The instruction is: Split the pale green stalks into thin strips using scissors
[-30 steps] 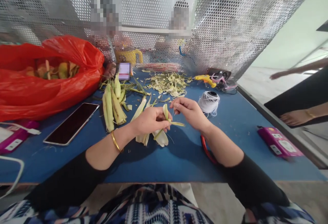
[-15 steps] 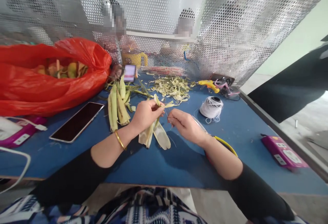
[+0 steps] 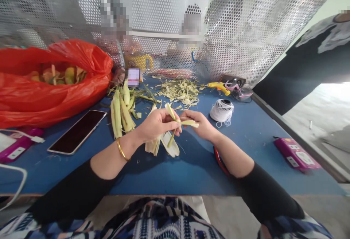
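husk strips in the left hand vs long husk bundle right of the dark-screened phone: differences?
Support: the husk strips are pinched in the left hand; the husk bundle lies on the blue table.
Size: the husk strips are narrow and short; the husk bundle is longer and bulkier.
Pose: the husk strips point different ways; the husk bundle's long pieces lie roughly side by side.
Shared: pale yellow-green colour.

The husk piece [image 3: 189, 123] is pale green, and its narrow strips spread in different directions: one leans upward, one extends to the right, a greener one hangs downward. It is held in the air, left of the thread spool [image 3: 221, 112]; its middle is partly covered.
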Demonstrator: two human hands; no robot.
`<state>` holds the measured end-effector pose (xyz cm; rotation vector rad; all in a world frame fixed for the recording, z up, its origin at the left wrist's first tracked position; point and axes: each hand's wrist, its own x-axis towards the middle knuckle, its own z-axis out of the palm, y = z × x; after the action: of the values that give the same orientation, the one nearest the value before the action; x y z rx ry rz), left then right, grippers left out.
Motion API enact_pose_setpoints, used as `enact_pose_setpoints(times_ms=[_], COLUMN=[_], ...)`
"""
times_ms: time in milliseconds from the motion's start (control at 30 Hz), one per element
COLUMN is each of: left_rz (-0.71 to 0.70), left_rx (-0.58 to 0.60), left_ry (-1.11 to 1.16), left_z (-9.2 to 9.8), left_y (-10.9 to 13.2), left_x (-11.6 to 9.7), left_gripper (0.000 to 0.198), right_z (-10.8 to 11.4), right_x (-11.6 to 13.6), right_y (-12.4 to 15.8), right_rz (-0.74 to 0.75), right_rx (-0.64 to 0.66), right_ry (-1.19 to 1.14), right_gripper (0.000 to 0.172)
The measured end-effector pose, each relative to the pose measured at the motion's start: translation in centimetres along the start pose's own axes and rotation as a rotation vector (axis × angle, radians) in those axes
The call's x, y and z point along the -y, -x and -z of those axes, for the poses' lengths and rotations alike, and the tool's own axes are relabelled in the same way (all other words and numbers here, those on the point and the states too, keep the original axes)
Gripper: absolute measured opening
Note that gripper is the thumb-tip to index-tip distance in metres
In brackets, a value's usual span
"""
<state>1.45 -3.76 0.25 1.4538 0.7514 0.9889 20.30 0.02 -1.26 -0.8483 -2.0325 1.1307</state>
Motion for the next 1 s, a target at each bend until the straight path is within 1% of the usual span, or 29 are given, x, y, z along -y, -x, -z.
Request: enact_pose_setpoints(times_ms=[100,167,233,267,300,367,433,500,567,600,633,667,733,800,900,1000], left_rz=[-0.092,-0.114,-0.113,-0.106,-0.096,-0.060,-0.008,0.060,0.106,0.111,0.101,0.080,0.021,-0.038,-0.088,-0.112], left_rx=[-0.216,-0.356,-0.460,-0.485,-0.487,-0.423,-0.280,-0.072,0.117,0.177,0.202,0.196,0.116,0.007,-0.144,-0.293], left_ry=[-0.090,-0.233,-0.415,-0.504,-0.586,-0.703,-0.690,-0.527,-0.286,-0.178,-0.090,-0.025,0.045,0.049,-0.027,-0.164], left_z=[0.1,0.2,0.3,0.3,0.3,0.3,0.3,0.3,0.4,0.5,0.5,0.4,0.3,0.0,-0.2,-0.3], left_y=[-0.3,-0.5,-0.6,-0.6,-0.5,-0.4,-0.1,0.1,0.3,0.4,0.4,0.4,0.4,0.3,0.0,-0.1], left_x=[0.4,0.8,1.0,1.1,1.1,1.0,0.7,0.4,0.0,-0.1,-0.3,-0.4,-0.5,-0.5,-0.3,0.1], left_gripper=[0.012,0.008,0.004,0.003,0.001,0.004,0.007,0.008,0.009,0.011,0.013,0.014,0.015,0.015,0.011,0.008], right_z=[-1.2,-1.8,-2.2,-2.3,-2.3,-2.1,-1.6,-1.0,-0.5,-0.3,-0.2,-0.3,-0.6,-1.2,-2.1,-2.6], right_x=[0.0,0.4,1.0,1.3,1.5,1.9,2.2,2.3,2.3,2.3,2.2,2.1,1.9,1.8,1.9,1.9], right_y=[0.0,0.3,0.6,0.8,1.0,1.3,1.3,1.2,1.1,1.0,0.9,0.8,0.7,0.6,0.5,0.5], right_rz=[-0.081,-0.097,-0.058,-0.013,0.040,0.150,0.224,0.256,0.241,0.208,0.160,0.104,0.000,-0.059,-0.105,-0.179], right_rx=[0.025,0.017,-0.030,-0.062,-0.099,-0.161,-0.178,-0.135,-0.049,-0.003,0.035,0.061,0.072,0.053,-0.007,-0.080], right_ry=[-0.058,-0.019,0.091,0.174,0.272,0.482,0.635,0.648,0.514,0.406,0.284,0.161,-0.063,-0.230,-0.408,-0.559], right_gripper=[0.021,0.020,0.019,0.018,0.018,0.019,0.020,0.022,0.023,0.024,0.025,0.026,0.030,0.033,0.034,0.030])
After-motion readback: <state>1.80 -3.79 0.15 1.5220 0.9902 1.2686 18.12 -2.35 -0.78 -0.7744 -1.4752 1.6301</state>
